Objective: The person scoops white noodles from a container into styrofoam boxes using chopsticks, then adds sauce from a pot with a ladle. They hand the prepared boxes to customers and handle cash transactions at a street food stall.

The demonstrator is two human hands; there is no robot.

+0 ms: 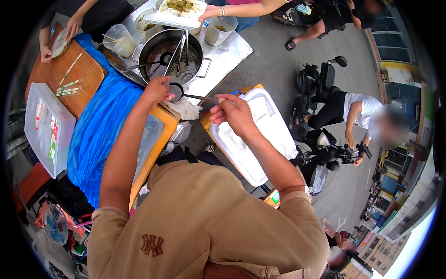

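Observation:
My right hand (234,113) grips the handle of a small ladle (176,91), whose round bowl is beside my left hand. My left hand (158,92) has its fingers closed near that bowl, by the end of a long metal utensil that reaches over the pot; what exactly it grips is hard to tell. A large metal pot (205,67) with dark liquid stands on the metal table (230,48), with a black ladle resting in it. Above the pot, another person's hand (210,12) holds a white tray of noodles (174,22) topped with chopped greens.
Plastic tubs (221,31) surround the pot. Blue plastic sheeting (104,115) and a wooden board (85,64) with wrapped chopsticks lie left, near a clear box (50,129). A lined white bin (258,136) stands right. Another person stands top left; a scooter rider (359,108) is at right.

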